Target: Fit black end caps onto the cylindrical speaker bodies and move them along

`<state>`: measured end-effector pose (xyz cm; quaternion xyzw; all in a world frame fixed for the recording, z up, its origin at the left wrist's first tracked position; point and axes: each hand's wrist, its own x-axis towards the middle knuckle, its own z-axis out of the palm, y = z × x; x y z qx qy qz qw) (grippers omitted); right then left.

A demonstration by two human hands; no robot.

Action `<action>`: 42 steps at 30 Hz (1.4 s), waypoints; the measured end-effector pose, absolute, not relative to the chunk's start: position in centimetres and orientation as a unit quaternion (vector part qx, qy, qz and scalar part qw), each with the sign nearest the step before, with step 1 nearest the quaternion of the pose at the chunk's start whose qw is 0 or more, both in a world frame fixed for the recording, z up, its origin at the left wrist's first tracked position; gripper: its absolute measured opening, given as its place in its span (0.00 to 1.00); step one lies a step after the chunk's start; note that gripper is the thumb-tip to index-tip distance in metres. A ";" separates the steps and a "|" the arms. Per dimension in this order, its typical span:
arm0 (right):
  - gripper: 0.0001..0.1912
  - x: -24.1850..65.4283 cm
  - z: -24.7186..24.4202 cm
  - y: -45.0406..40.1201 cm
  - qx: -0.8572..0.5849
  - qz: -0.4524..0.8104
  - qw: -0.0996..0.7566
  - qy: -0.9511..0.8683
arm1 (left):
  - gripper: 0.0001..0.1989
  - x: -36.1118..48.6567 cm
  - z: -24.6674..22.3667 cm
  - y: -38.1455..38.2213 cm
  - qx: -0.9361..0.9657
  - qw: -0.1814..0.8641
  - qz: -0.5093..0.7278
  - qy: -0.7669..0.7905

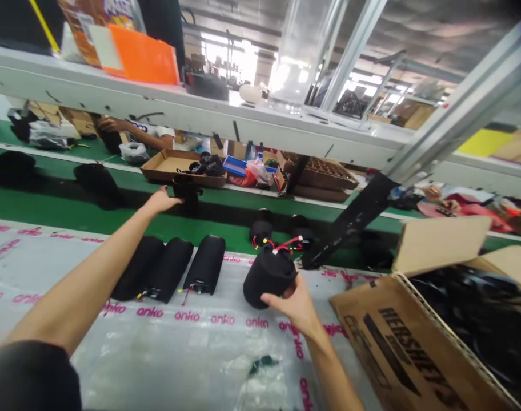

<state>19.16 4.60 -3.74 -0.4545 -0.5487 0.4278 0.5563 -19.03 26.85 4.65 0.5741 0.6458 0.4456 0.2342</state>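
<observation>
My right hand [292, 302] is wrapped round a black cylinder [267, 279] with red wires on its top, held over the plastic-covered table [179, 354]. Reaching far forward, my left hand [164, 200] touches a dark cylindrical piece [185, 188] over the green belt [136, 200]; its fingers are partly hidden behind that piece. Between my arms three black cylinders lie side by side, the rightmost one [205, 265] with thin wires at its near end. Two smaller black pieces [261, 225] with red wires stand on the belt beyond my right hand.
An open cardboard box [393, 342] of black items is at the right. A white shelf [200, 117] crosses above the belt, and a slanted metal post [449, 108] comes down at the right. Beyond the belt are a shallow cardboard tray [157, 165] and a person's hand [112, 124].
</observation>
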 end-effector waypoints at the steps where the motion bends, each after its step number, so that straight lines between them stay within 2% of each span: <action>1: 0.49 18.9 -5.0 2.8 -0.477 0.419 0.557 -0.535 | 0.31 -18.7 5.1 25.2 0.576 0.242 0.437 0.647; 4: 0.50 16.9 -8.7 -1.0 -0.578 0.337 0.569 -0.478 | 0.26 -16.0 5.6 17.2 0.654 0.311 0.363 0.586; 7: 0.54 14.3 -11.0 -3.2 -0.638 0.308 0.582 -0.400 | 0.27 -10.9 3.5 7.1 0.762 0.391 0.187 0.481; 10: 0.58 13.5 -11.7 -5.0 -0.601 0.366 0.577 -0.414 | 0.49 -5.2 -1.7 0.0 0.771 0.436 0.208 0.414; 12: 0.55 14.7 -11.6 -6.0 -0.540 0.411 0.558 -0.478 | 0.54 -2.5 -5.4 -1.8 0.720 0.452 0.306 0.429; 16: 0.39 18.7 -10.7 -6.4 -0.460 0.437 0.548 -0.545 | 0.55 -0.6 -9.6 -1.3 0.673 0.490 0.409 0.374; 22: 0.38 17.0 -9.6 -4.5 -0.422 0.455 0.574 -0.533 | 0.46 0.8 -10.1 -1.3 0.670 0.452 0.488 0.331; 26: 0.33 13.8 -9.5 -5.1 -0.499 0.384 0.629 -0.455 | 0.39 3.2 -10.2 -2.2 0.609 0.404 0.566 0.382; 29: 0.32 13.4 -9.5 -5.9 -0.549 0.366 0.618 -0.427 | 0.34 4.2 -9.8 -3.0 0.591 0.403 0.579 0.391; 33: 0.32 14.0 -9.7 -6.8 -0.536 0.376 0.605 -0.454 | 0.34 4.0 -9.4 -3.8 0.595 0.419 0.581 0.365; 35: 0.33 13.9 -9.7 -6.9 -0.546 0.367 0.608 -0.445 | 0.35 3.1 -8.8 -3.4 0.607 0.436 0.566 0.349; 38: 0.32 12.9 -9.4 -6.9 -0.580 0.335 0.621 -0.407 | 0.38 0.7 -6.3 -1.1 0.634 0.543 0.454 0.313; 40: 0.33 12.0 -9.1 -6.7 -0.590 0.325 0.624 -0.396 | 0.31 -1.0 -3.7 1.3 0.653 0.608 0.341 0.296; 42: 0.34 11.3 -8.9 -6.5 -0.600 0.324 0.621 -0.388 | 0.25 -2.1 -0.9 3.9 0.700 0.576 0.260 0.334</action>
